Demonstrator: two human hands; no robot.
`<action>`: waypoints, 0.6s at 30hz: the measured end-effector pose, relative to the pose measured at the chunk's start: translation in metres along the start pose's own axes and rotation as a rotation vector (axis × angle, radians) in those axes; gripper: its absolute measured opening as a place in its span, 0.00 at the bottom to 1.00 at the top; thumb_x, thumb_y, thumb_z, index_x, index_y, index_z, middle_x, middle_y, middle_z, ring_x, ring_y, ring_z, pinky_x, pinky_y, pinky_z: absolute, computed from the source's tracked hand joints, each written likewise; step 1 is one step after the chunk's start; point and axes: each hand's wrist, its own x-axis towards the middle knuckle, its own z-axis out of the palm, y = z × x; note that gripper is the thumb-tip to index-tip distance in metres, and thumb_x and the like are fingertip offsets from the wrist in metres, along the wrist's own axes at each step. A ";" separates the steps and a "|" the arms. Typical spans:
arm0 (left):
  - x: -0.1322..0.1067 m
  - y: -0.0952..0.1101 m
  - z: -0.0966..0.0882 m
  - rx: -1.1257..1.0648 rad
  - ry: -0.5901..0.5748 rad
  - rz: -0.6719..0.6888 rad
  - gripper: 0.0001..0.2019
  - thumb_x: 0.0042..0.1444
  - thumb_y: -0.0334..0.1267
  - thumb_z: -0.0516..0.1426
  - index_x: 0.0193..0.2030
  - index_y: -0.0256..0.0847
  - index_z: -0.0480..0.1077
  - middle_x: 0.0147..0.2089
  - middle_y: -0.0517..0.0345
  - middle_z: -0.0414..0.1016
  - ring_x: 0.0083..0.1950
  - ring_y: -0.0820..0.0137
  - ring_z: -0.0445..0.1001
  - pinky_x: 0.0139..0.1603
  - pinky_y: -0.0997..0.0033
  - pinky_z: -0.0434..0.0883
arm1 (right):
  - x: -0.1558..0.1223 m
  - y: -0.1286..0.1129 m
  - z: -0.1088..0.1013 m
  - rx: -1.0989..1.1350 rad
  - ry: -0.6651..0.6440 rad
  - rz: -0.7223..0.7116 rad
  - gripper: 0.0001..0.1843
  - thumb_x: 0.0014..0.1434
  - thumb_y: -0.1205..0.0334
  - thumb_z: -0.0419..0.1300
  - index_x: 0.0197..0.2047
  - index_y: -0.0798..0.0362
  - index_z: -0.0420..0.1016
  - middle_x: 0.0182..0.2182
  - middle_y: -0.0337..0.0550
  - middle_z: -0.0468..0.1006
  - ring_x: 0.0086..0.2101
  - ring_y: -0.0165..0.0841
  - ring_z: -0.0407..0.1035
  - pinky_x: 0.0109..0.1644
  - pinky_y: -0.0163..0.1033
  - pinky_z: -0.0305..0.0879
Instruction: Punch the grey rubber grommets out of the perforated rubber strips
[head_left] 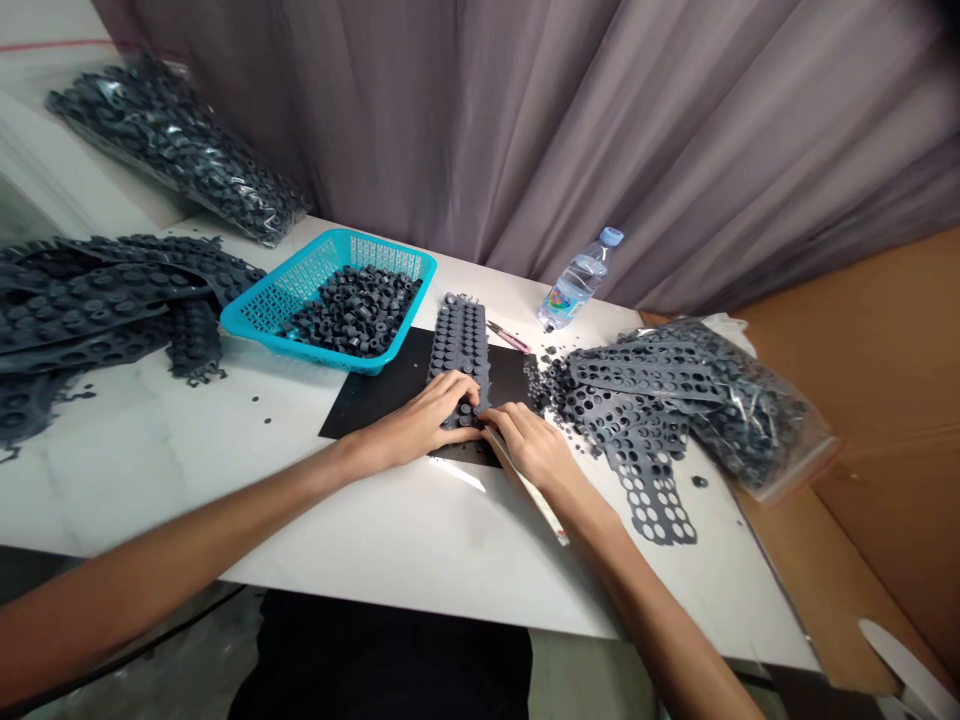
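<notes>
Strip (460,340): flat on my black mat (381,395)
Left hand (446,412): thumb, fingers apart on strip's near end
Right hand (529,442): I grip a stick (531,490), tip at strip
Basket (309,350): left of strip

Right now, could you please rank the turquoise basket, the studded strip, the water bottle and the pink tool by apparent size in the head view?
1. Turquoise basket
2. Studded strip, partly hidden
3. Water bottle
4. Pink tool

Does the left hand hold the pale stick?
No, the right hand holds the pale stick, while the left hand is on the grey strip.
</notes>
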 end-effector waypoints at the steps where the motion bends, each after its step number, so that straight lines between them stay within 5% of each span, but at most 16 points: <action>1: 0.000 -0.001 0.000 -0.008 -0.001 -0.006 0.13 0.66 0.43 0.60 0.54 0.48 0.64 0.58 0.54 0.66 0.63 0.60 0.66 0.67 0.56 0.63 | 0.000 -0.002 0.001 0.010 0.006 0.031 0.14 0.76 0.57 0.48 0.56 0.49 0.72 0.43 0.50 0.78 0.43 0.42 0.73 0.45 0.44 0.70; 5: 0.002 -0.003 0.000 -0.005 -0.021 -0.021 0.14 0.65 0.45 0.61 0.52 0.48 0.64 0.59 0.53 0.65 0.65 0.59 0.64 0.68 0.55 0.62 | -0.002 -0.004 -0.008 0.071 0.095 0.269 0.16 0.77 0.56 0.45 0.60 0.51 0.66 0.48 0.52 0.74 0.42 0.41 0.74 0.41 0.43 0.70; 9: 0.000 0.001 -0.003 -0.006 -0.049 -0.025 0.13 0.67 0.47 0.60 0.53 0.48 0.63 0.60 0.52 0.65 0.65 0.59 0.64 0.68 0.55 0.62 | -0.012 0.024 -0.025 -0.022 0.270 0.516 0.17 0.76 0.53 0.46 0.56 0.51 0.69 0.46 0.53 0.74 0.41 0.44 0.72 0.45 0.47 0.68; 14: -0.004 0.008 -0.004 0.043 -0.055 -0.001 0.13 0.69 0.46 0.57 0.55 0.48 0.63 0.64 0.51 0.64 0.68 0.59 0.63 0.70 0.55 0.61 | -0.023 0.056 -0.035 -0.062 0.267 0.536 0.18 0.74 0.53 0.47 0.57 0.53 0.70 0.45 0.55 0.77 0.41 0.46 0.73 0.45 0.49 0.67; 18: -0.004 0.010 -0.009 0.041 -0.060 -0.005 0.15 0.70 0.48 0.56 0.59 0.48 0.61 0.68 0.50 0.62 0.73 0.59 0.60 0.72 0.56 0.60 | -0.013 0.038 -0.034 0.208 0.225 0.530 0.17 0.72 0.53 0.55 0.59 0.50 0.69 0.39 0.45 0.80 0.35 0.39 0.74 0.41 0.44 0.68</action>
